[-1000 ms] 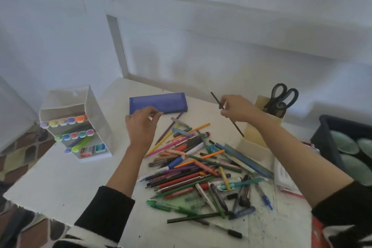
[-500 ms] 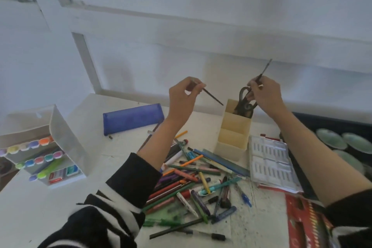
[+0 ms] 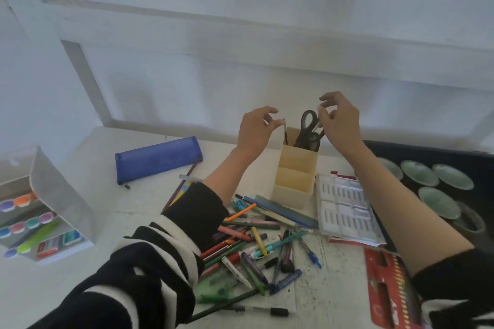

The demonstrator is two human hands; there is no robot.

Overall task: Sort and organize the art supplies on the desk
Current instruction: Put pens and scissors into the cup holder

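**A:** What do we see the hands doing?

**B:** We see the left hand (image 3: pixel 255 129) raised over the beige holder (image 3: pixel 294 181). Its thumb and forefinger pinch the top of a thin dark stick (image 3: pixel 285 135). The stick stands almost upright in the tall back compartment.

**A:** And the right hand?

**B:** The right hand (image 3: pixel 340 121) is above the same compartment, just beside the handles of the black scissors (image 3: pixel 308 125), which stand in it. Its fingers are curled and the tips are close together, but we cannot tell if they grip something.

**A:** Where do we find the other supplies?

**B:** The pile of pens and pencils (image 3: pixel 256 240) lies loose on the desk (image 3: pixel 128 211), in front of the holder and partly under the striped left sleeve (image 3: pixel 160 262). The blue pencil case (image 3: pixel 157 159) lies flat to the left of the holder, near the back edge. At the far left we see the white marker stand (image 3: pixel 61 195), with coloured caps in rows. Just beside the holder, on the right, lies a white plastic pack (image 3: pixel 344 211). Nearer to us is a red packet (image 3: pixel 390 291). At the right edge a dark tray (image 3: pixel 454 157) holds green dishes (image 3: pixel 419 172).
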